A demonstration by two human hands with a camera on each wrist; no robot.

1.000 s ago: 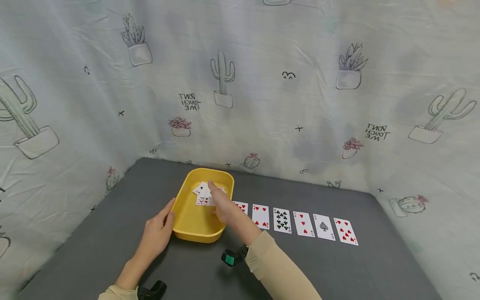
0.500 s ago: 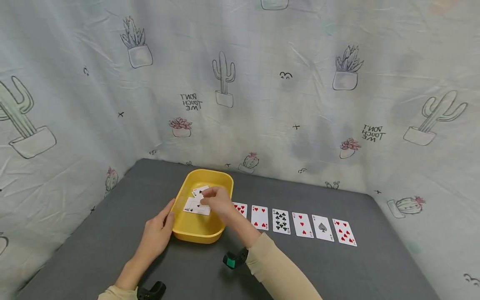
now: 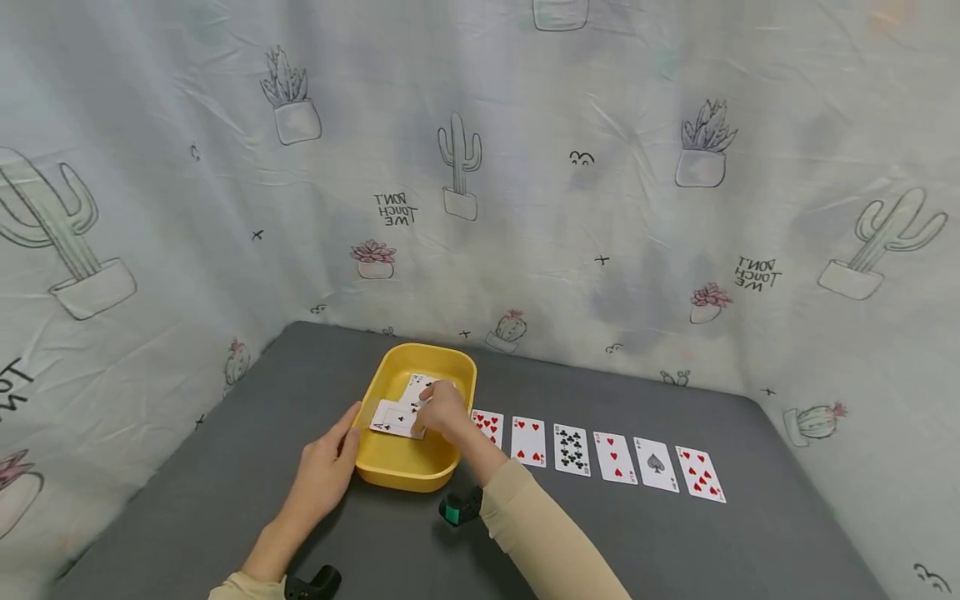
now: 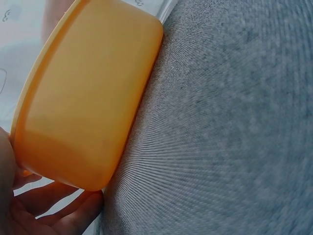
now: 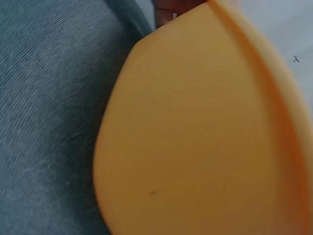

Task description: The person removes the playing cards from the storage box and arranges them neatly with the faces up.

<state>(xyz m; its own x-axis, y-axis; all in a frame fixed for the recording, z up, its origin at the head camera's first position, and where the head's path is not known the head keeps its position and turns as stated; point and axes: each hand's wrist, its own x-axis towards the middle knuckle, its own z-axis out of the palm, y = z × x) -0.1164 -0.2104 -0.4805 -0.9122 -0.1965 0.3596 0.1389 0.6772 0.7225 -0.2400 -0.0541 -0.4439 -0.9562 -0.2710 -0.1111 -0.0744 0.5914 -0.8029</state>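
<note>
Since half a second earlier, the right hand's (image 3: 447,410) fingertips had shifted nearer the person, to the right end of an ace (image 3: 392,417) overlapping another card (image 3: 414,389) inside a yellow tray (image 3: 405,477); whether they pinched it could not be told. The left hand (image 3: 324,471) rested, unclenched, against the tray's left side. Six face-up cards (image 3: 572,450) lay rightward.

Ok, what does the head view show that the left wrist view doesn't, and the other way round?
Only the head view: the row of six face-up cards, the cards inside the tray, and the right hand over those inside cards.

Only the left wrist view: a low close-up of the tray's outer wall, with several fingers at its lower corner.

Both: the left hand at the yellow tray, the grey table and the patterned curtain.
</note>
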